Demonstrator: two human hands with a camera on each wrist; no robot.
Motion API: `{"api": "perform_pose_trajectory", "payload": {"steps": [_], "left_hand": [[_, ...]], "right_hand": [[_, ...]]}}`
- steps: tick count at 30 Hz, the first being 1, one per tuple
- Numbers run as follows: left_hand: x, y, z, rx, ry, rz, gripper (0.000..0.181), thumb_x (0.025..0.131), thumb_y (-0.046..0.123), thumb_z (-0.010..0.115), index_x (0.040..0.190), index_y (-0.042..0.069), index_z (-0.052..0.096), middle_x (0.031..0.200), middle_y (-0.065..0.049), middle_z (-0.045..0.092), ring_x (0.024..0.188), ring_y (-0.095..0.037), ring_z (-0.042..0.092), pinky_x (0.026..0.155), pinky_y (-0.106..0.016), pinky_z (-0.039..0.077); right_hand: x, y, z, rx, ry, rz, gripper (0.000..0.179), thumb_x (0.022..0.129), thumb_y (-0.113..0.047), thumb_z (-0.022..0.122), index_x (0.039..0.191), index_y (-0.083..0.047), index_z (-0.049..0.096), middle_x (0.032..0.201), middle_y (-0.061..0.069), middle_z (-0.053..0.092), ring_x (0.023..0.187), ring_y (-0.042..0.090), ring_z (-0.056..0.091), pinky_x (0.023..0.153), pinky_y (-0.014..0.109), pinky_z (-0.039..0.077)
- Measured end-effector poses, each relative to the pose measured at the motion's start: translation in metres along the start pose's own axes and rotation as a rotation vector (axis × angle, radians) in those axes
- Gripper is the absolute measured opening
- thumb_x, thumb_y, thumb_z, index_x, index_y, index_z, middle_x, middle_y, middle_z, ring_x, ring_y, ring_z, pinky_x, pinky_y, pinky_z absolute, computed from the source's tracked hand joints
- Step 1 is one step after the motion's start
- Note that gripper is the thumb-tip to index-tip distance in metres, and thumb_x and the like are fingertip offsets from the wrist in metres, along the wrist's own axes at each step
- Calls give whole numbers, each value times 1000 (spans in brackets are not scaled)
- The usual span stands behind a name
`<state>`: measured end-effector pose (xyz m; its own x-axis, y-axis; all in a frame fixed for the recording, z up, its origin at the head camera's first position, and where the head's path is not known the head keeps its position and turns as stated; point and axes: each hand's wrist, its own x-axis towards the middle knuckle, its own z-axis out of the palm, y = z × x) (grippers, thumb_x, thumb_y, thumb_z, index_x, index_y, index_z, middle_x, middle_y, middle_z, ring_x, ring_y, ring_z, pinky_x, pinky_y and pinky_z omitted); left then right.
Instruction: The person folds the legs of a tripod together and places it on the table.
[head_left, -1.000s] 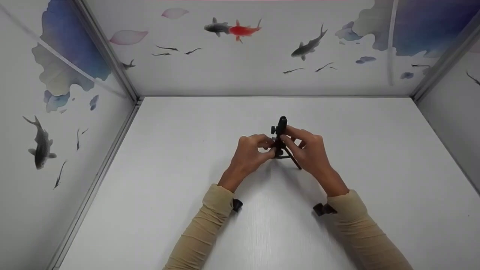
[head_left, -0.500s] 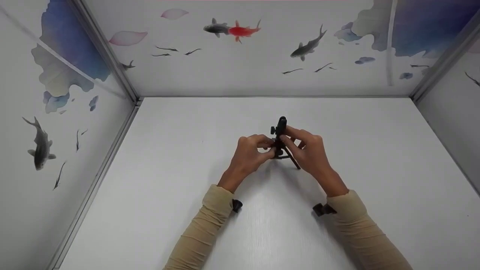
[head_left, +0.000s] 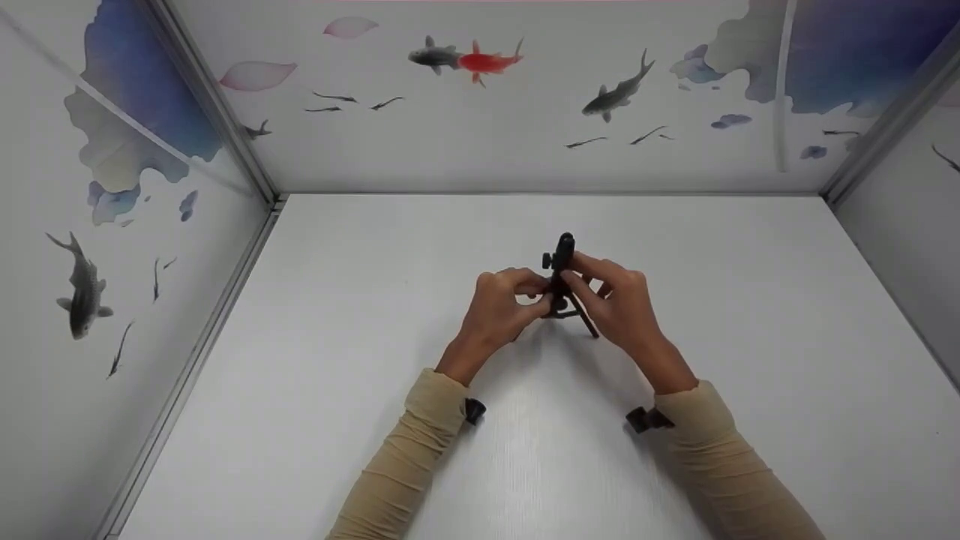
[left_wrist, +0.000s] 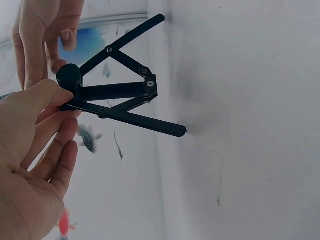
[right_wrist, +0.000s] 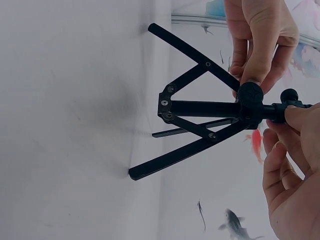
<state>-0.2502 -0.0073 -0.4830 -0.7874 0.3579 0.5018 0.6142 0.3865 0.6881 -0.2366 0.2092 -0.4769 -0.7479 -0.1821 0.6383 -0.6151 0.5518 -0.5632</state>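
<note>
A small black tripod [head_left: 561, 289] stands on the white table between the two hands, its braced legs spread. My left hand [head_left: 499, 306] pinches the tripod at the leg joint beside a round knob [right_wrist: 251, 94], thumb toward the near side. Higher up, my right hand [head_left: 619, 300] pinches the central post [right_wrist: 268, 111] just under the upper part, near a second, smaller knob [right_wrist: 289, 95]. In the left wrist view, leg tips [left_wrist: 179, 131] meet the table surface. The top of the tripod lies outside both wrist views.
The white table [head_left: 360, 247] is walled by white panels [head_left: 480, 157] printed with fish and blue shapes. Metal framing [head_left: 225, 97] runs along the corners. A black wrist camera [head_left: 474, 411] sits at the left cuff, another camera [head_left: 646, 418] at the right.
Both hands keep their places and grips. The tripod's legs have shifted very slightly: the right leg tip is a little further left, and a leg tip now shows beneath the left hand.
</note>
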Motion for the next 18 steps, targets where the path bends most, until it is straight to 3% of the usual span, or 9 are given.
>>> {"api": "perform_pose_trajectory", "payload": {"steps": [18], "left_hand": [[0, 1, 1, 8, 30, 21, 13, 94, 7, 81, 107, 5, 82, 101, -8, 84, 93, -21, 84, 95, -35, 63]], "right_hand": [[0, 2, 0, -17, 1, 6, 33, 103, -15, 76, 135, -19, 78, 109, -1, 85, 87, 14, 73, 62, 18, 50]]}}
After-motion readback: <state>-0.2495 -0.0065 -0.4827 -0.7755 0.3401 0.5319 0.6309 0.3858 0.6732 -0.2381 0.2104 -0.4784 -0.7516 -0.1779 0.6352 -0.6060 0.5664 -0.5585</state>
